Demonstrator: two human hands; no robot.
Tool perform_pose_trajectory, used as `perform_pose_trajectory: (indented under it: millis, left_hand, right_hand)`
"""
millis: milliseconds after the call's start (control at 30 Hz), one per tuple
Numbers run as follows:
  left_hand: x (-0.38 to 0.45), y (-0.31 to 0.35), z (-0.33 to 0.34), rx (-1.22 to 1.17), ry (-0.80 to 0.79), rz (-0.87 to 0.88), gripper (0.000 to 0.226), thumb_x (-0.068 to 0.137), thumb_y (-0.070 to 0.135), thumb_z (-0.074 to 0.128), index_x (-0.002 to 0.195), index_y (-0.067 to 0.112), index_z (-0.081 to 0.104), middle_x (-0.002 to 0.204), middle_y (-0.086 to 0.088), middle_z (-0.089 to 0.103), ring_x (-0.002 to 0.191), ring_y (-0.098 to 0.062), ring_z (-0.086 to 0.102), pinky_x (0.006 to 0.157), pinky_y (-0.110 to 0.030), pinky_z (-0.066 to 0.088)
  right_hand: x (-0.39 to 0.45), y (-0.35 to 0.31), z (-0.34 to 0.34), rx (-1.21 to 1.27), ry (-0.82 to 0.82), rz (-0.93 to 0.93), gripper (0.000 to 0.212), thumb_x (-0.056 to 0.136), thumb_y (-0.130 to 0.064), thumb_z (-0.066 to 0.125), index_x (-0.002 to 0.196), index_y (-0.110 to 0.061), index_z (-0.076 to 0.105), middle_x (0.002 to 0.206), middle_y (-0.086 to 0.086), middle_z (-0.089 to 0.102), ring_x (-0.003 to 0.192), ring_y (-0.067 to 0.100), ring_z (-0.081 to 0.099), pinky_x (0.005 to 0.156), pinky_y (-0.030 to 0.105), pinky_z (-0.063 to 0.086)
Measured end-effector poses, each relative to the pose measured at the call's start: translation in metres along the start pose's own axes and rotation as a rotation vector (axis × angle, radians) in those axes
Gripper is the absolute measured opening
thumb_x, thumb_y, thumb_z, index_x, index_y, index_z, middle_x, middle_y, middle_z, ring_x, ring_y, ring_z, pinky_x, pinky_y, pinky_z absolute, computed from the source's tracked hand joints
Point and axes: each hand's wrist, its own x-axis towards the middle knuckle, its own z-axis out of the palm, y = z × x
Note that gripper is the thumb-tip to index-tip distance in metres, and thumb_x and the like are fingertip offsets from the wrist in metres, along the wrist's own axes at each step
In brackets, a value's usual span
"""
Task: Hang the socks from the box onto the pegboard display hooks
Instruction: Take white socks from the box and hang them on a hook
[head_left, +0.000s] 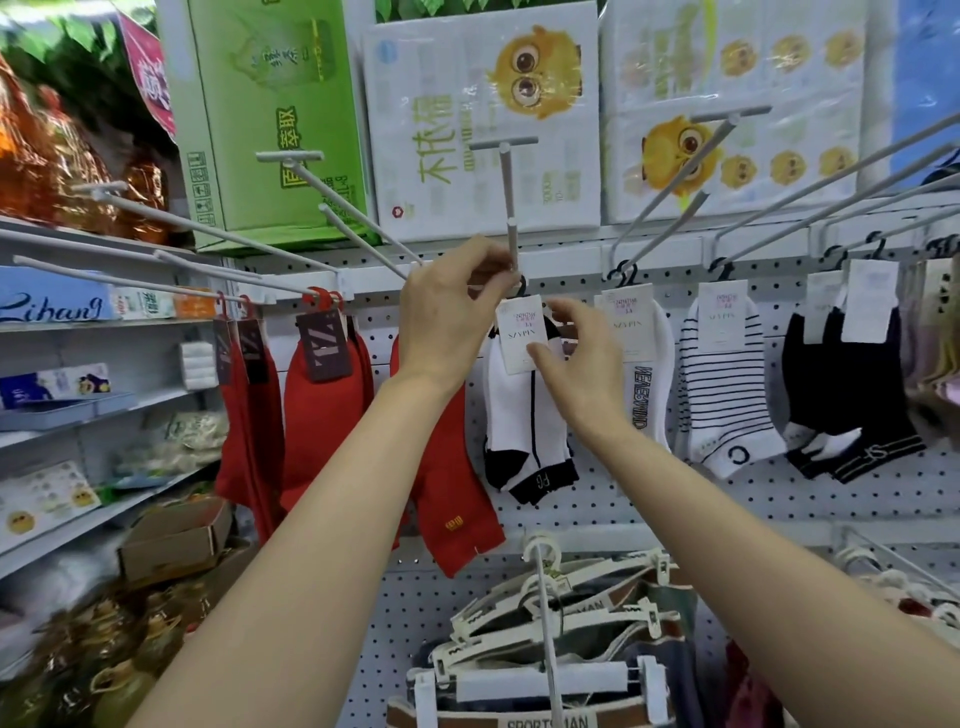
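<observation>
A pair of white socks with black trim (511, 410) hangs by a small black hanger under a white peg hook (509, 208) that points toward me from the pegboard (649, 509). My left hand (449, 312) pinches the hanger top right at the hook. My right hand (576, 353) holds the white card label (519, 332) on the socks with thumb and fingers. The box is not in view.
Red socks (322, 395) hang to the left. White, striped (722, 395) and black socks (841, 400) hang to the right. Long bare hooks (343, 208) jut out at head height. Cartons (483, 119) sit above, and clip hangers with underwear (550, 654) hang below. Shelves (78, 405) stand at the left.
</observation>
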Motion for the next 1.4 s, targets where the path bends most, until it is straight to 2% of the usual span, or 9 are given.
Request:
perform_pose_trajectory:
  millis: [200,367,500,733,867,933,1133,1300,1400]
  left_hand:
    - [-0.033,-0.006,-0.015,0.092,-0.076,-0.069,0.024,0.089,0.032,0.069,0.113,0.027,0.068,0.105,0.013,0.072,0.093,-0.006,0.068,0.083,-0.037,0.056]
    - [-0.080,-0.008,-0.038,0.159,-0.140,0.018,0.026,0.092,0.039,0.065,0.114,0.026,0.069,0.115,0.010,0.069,0.105,-0.012,0.065,0.081,-0.032,0.053]
    - [-0.120,-0.012,-0.055,0.114,-0.237,0.028,0.026,0.092,0.040,0.065,0.113,0.025,0.069,0.115,0.011,0.069,0.105,-0.011,0.064,0.079,-0.030,0.053]
    - [-0.206,-0.005,-0.091,-0.040,-0.323,0.088,0.029,0.093,0.042,0.058,0.110,0.022,0.070,0.107,0.010,0.070,0.097,-0.009,0.065,0.074,-0.026,0.054]
    - [-0.271,0.006,-0.105,-0.124,-0.398,0.087,0.024,0.090,0.036,0.064,0.109,0.022,0.072,0.105,0.009,0.071,0.098,-0.010,0.065,0.082,-0.024,0.052]
    - [-0.307,0.018,-0.111,-0.171,-0.474,0.075,0.025,0.089,0.036,0.064,0.110,0.023,0.072,0.106,0.010,0.071,0.099,-0.009,0.065,0.087,-0.020,0.048]
    - [-0.402,0.067,-0.112,-0.280,-0.732,-0.010,0.027,0.083,0.030,0.078,0.109,0.026,0.072,0.103,0.014,0.070,0.093,-0.005,0.062,0.072,-0.021,0.051]
    - [-0.470,0.114,-0.097,-0.380,-0.961,-0.093,0.026,0.088,0.040,0.064,0.110,0.028,0.069,0.104,0.014,0.068,0.095,-0.008,0.062,0.078,-0.023,0.049]
    - [-0.506,0.147,-0.085,-0.399,-1.124,-0.141,0.027,0.087,0.037,0.068,0.114,0.034,0.066,0.107,0.018,0.066,0.097,-0.006,0.061,0.078,-0.024,0.050]
  right_hand:
    - [-0.034,-0.007,-0.028,-0.191,0.027,-0.194,0.037,0.089,-0.015,0.066,0.125,-0.014,0.059,0.119,0.000,0.063,0.114,0.019,0.057,0.092,0.034,0.049]
    - [-0.080,-0.024,-0.052,-0.406,0.076,-0.299,0.032,0.093,-0.028,0.058,0.119,-0.010,0.065,0.112,0.003,0.066,0.106,0.020,0.059,0.087,0.029,0.048]
    - [-0.127,-0.038,-0.060,-0.485,0.117,-0.313,0.029,0.093,-0.025,0.060,0.114,-0.006,0.068,0.108,0.006,0.068,0.101,0.022,0.061,0.089,0.030,0.048]
    - [-0.230,-0.076,-0.078,-0.635,0.108,-0.204,0.031,0.094,-0.026,0.057,0.113,-0.004,0.067,0.105,0.008,0.067,0.099,0.022,0.060,0.086,0.031,0.048]
    - [-0.299,-0.096,-0.096,-0.716,0.115,-0.095,0.031,0.093,-0.025,0.057,0.114,-0.005,0.067,0.104,0.008,0.067,0.099,0.022,0.060,0.088,0.030,0.047]
    - [-0.337,-0.103,-0.107,-0.758,0.107,-0.002,0.031,0.092,-0.027,0.056,0.112,-0.005,0.068,0.104,0.007,0.067,0.099,0.021,0.059,0.089,0.029,0.047]
    - [-0.448,-0.115,-0.143,-0.870,0.052,0.246,0.035,0.092,-0.032,0.053,0.113,-0.009,0.068,0.104,0.004,0.068,0.097,0.021,0.062,0.083,0.033,0.050]
    - [-0.534,-0.117,-0.180,-0.932,-0.002,0.437,0.032,0.092,-0.032,0.052,0.111,-0.012,0.068,0.099,0.000,0.068,0.089,0.023,0.063,0.078,0.032,0.048]
    - [-0.580,-0.118,-0.211,-0.970,-0.034,0.589,0.034,0.091,-0.037,0.050,0.113,-0.018,0.067,0.098,-0.006,0.068,0.088,0.020,0.063,0.075,0.032,0.052]
